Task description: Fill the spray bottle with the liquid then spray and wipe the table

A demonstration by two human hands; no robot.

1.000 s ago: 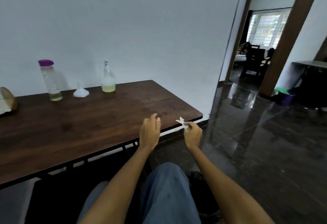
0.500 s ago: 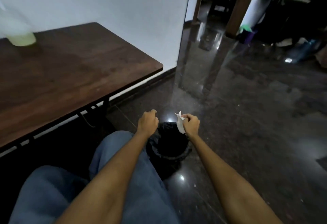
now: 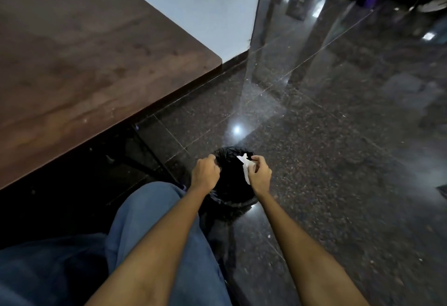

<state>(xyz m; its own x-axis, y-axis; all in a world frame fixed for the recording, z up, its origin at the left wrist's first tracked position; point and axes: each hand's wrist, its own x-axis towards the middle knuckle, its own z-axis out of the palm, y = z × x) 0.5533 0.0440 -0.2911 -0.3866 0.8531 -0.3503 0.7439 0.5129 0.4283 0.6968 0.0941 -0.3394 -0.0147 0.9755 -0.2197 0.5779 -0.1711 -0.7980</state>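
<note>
White tissue [image 3: 246,169] is pinched in right hand [image 3: 260,174] over black-lined bin [image 3: 232,184] on floor. Left hand [image 3: 205,173] is fisted, empty, beside it. Table [image 3: 84,63] corner is seen upper left.

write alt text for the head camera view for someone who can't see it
A seated person's right hand pinches a crumpled white tissue over a small bin lined with a black bag on the dark polished floor, while the left hand is curled loosely beside it. A dark wooden table fills the upper left, against a white wall.
</note>
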